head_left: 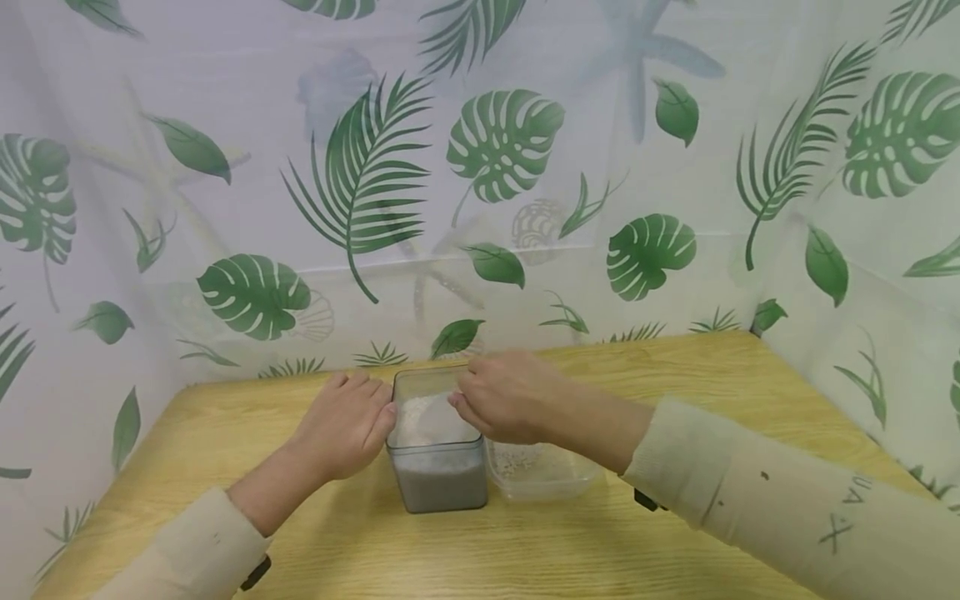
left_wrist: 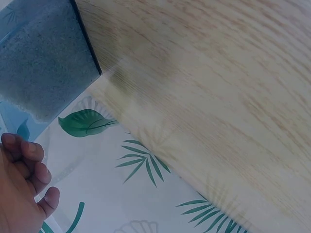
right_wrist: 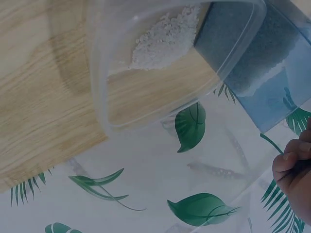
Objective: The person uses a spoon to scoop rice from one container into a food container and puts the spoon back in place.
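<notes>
A grey see-through rice container [head_left: 440,479] stands upright and lidless on the table, partly filled with white rice [head_left: 412,417]. At its left rim my left hand [head_left: 348,425] holds on with bent fingers, thumb at the edge. My right hand [head_left: 510,396] is over the right rim, fingers curled. A smooth pale scoop-like thing [head_left: 442,417] lies against the rice beside its fingers; its handle is hidden in that hand. Below the right forearm sits a clear plastic tub [head_left: 551,487], with a small heap of rice grains [right_wrist: 165,41] in it.
The wooden table [head_left: 300,542] reaches back to a white leaf-print sheet [head_left: 405,317] that hangs behind and at both sides. The tub stands close by the container's right side. Dark wrist straps [head_left: 257,573] show under the sleeves.
</notes>
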`<state>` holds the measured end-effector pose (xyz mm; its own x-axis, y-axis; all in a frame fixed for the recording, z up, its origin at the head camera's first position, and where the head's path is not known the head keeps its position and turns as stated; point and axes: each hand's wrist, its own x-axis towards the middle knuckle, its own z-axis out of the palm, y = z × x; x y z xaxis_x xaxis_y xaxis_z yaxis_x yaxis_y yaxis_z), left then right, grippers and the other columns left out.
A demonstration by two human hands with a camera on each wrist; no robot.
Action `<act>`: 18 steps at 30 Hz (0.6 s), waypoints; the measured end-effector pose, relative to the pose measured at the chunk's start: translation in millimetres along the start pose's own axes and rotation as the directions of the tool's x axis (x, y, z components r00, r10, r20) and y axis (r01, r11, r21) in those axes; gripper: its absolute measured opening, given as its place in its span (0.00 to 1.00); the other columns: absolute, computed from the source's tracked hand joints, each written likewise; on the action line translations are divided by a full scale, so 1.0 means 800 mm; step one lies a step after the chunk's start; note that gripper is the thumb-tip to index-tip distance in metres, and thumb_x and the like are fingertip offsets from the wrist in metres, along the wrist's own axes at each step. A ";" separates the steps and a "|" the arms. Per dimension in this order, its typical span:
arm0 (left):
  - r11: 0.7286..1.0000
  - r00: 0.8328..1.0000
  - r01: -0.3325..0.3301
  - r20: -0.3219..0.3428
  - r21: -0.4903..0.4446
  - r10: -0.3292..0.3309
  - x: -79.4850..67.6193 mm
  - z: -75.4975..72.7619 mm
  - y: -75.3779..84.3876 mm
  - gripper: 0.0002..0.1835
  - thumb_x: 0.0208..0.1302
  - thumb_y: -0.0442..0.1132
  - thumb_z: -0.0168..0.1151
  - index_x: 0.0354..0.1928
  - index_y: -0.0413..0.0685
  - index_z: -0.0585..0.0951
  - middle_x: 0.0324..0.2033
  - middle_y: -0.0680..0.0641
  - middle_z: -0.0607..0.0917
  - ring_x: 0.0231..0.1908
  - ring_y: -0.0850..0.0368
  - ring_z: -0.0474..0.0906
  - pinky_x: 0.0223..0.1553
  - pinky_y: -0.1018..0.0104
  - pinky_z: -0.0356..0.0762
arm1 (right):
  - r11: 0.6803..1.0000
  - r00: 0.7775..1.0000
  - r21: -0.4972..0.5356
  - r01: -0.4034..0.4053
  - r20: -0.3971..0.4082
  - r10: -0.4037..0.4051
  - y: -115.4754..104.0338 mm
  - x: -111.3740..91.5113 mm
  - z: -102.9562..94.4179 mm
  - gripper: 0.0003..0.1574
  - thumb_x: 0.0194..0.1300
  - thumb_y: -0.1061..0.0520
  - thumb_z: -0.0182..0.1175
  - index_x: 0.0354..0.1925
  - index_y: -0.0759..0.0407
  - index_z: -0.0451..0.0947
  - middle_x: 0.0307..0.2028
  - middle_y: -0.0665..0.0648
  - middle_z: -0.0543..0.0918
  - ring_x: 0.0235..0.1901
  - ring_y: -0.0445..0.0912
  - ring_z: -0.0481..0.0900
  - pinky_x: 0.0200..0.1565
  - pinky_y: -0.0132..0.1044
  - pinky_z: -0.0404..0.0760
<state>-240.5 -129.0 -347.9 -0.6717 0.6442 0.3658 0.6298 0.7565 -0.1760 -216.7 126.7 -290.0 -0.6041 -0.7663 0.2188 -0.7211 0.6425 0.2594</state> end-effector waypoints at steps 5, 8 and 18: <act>1.000 1.000 0.007 0.004 -0.011 -0.007 -0.001 -0.001 0.002 0.16 0.72 0.45 0.39 0.32 0.46 0.74 0.30 0.48 0.78 0.40 0.47 0.73 0.44 0.52 0.67 | 0.986 0.993 0.127 -0.106 0.063 0.098 -0.004 -0.003 0.004 0.25 0.76 0.47 0.44 0.21 0.50 0.66 0.20 0.48 0.70 0.21 0.43 0.69 0.27 0.39 0.72; 1.000 1.000 0.006 0.002 -0.007 -0.006 -0.002 -0.001 0.002 0.17 0.72 0.44 0.39 0.35 0.44 0.76 0.33 0.46 0.80 0.43 0.46 0.74 0.45 0.51 0.67 | 0.970 0.987 0.193 -0.147 0.099 0.130 -0.006 -0.003 0.006 0.25 0.77 0.47 0.42 0.21 0.50 0.67 0.19 0.48 0.70 0.21 0.44 0.72 0.30 0.41 0.75; 1.000 1.000 0.001 0.009 -0.005 -0.001 0.000 0.001 0.002 0.17 0.73 0.45 0.39 0.36 0.44 0.76 0.33 0.46 0.80 0.43 0.46 0.74 0.47 0.50 0.67 | 0.914 0.979 0.349 -0.206 0.085 0.188 -0.012 -0.008 0.015 0.29 0.77 0.49 0.42 0.16 0.50 0.65 0.15 0.47 0.64 0.16 0.42 0.64 0.27 0.36 0.70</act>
<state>-240.0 -127.8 -349.0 -0.6758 0.6446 0.3574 0.6313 0.7565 -0.1707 -210.1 125.3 -305.2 -0.7554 -0.6293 0.1827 -0.6533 0.7447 -0.1365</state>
